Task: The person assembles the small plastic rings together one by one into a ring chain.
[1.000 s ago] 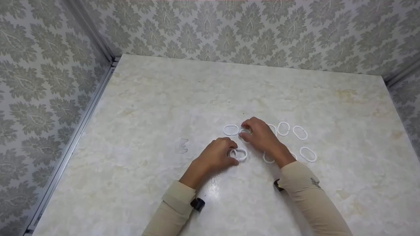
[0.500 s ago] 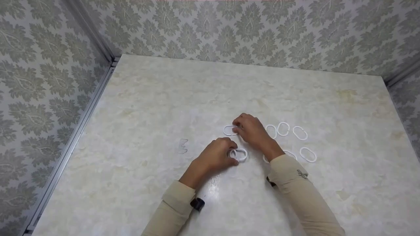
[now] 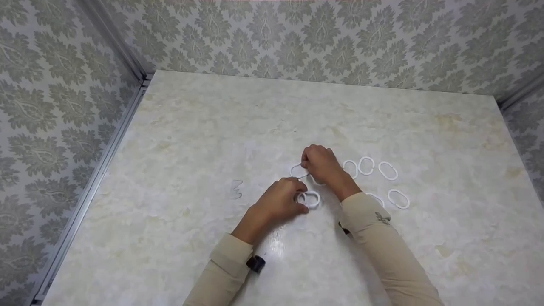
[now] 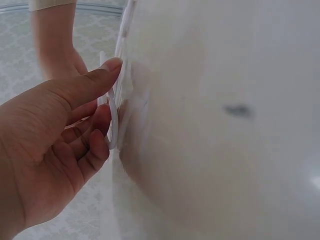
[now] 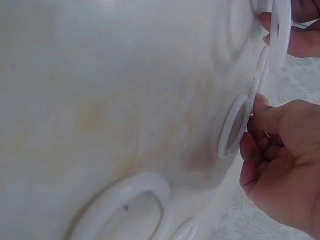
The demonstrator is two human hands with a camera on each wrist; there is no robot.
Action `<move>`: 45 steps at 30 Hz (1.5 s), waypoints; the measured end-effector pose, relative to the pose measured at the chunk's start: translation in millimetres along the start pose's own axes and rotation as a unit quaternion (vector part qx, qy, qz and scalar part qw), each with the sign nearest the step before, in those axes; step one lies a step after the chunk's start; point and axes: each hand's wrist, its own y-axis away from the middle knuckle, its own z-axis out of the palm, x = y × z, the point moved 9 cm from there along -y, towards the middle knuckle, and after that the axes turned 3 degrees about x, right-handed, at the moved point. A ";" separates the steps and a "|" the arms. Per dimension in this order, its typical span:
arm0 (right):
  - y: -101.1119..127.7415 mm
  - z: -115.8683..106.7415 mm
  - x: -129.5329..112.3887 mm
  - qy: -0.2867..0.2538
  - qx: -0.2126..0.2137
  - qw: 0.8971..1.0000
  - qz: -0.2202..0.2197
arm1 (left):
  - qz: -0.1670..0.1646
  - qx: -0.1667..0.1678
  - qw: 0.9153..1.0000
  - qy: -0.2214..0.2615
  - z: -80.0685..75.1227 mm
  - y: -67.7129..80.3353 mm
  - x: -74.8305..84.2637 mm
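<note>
Far to my left, the patterned wall (image 3: pixel 55 106) meets the marble table (image 3: pixel 191 127) along a metal rail (image 3: pixel 91 187). A small clear scrap (image 3: pixel 236 189) lies on the table well left of my hands.

My left hand (image 3: pixel 280 202) rests on the table with its fingers curled. Thumb and fingers (image 4: pixel 100 127) pinch a pair of white oval rings (image 3: pixel 309 199) that lie side by side on the surface; the left wrist view shows one ring's edge held between my thumb tip and the curled fingers.

Just beyond it, a single white ring (image 3: pixel 298 170) lies flat. My right hand (image 3: pixel 325 165) comes in from the right and pinches that ring's right end with the fingertips (image 5: pixel 257 117) drawn together; the right wrist view shows the ring tilted on edge against the table under my fingers.

To the right of that hand, three more rings (image 3: pixel 366 166) lie in a row, near each other but apart. Nearer me, another ring (image 3: pixel 398 199) lies alone, and one more (image 3: pixel 376 199) is partly hidden behind my right sleeve (image 3: pixel 382 238).
</note>
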 end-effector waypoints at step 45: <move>40.4 -27.5 36.7 -0.340 0.039 0.939 0.023 | -0.022 0.003 1.000 0.005 0.3 -0.3 -2.4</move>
